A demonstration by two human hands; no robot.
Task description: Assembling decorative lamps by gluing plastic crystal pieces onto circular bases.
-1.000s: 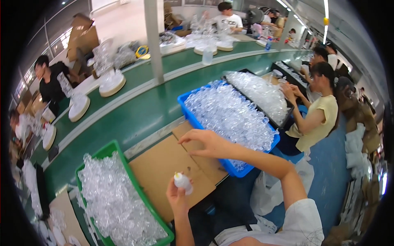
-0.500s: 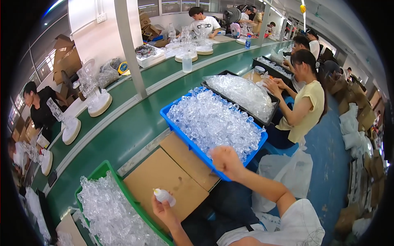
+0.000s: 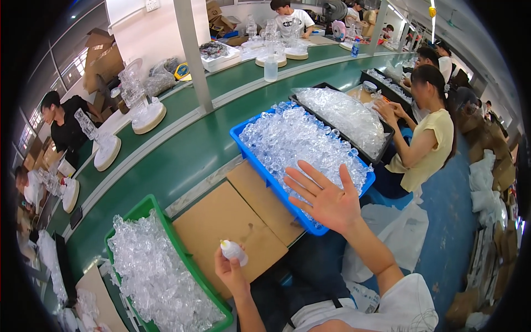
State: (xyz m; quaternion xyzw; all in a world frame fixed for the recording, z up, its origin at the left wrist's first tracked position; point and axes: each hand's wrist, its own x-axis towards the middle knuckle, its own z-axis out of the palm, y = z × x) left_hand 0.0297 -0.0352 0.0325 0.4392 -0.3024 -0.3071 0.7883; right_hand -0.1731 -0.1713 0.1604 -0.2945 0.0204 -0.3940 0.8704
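Note:
My left hand (image 3: 230, 272) is closed round a small white squeeze bottle (image 3: 234, 253) with a yellowish tip, held over the near edge of the cardboard sheet (image 3: 213, 221). Palm up and fingers spread, my right hand (image 3: 329, 200) holds nothing; it is in front of the near side of a blue bin (image 3: 255, 180). Clear plastic pieces (image 3: 301, 144) fill that bin in a heap. To the left of the cardboard, a green bin (image 3: 160, 213) is also piled with clear plastic pieces (image 3: 157, 271).
A green conveyor belt (image 3: 166, 166) runs behind the bins. Clear assembled pieces on round white bases (image 3: 149, 117) stand along its far side. A black bin (image 3: 381, 149) with a filled clear bag adjoins the blue bin. A co-worker in yellow (image 3: 428, 144) sits at right, beside a white plastic bag (image 3: 398, 232).
My right hand has opened from a blurred, curled shape into a spread palm. The left still holds the bottle. The whole view has shifted, so the surroundings sit further right.

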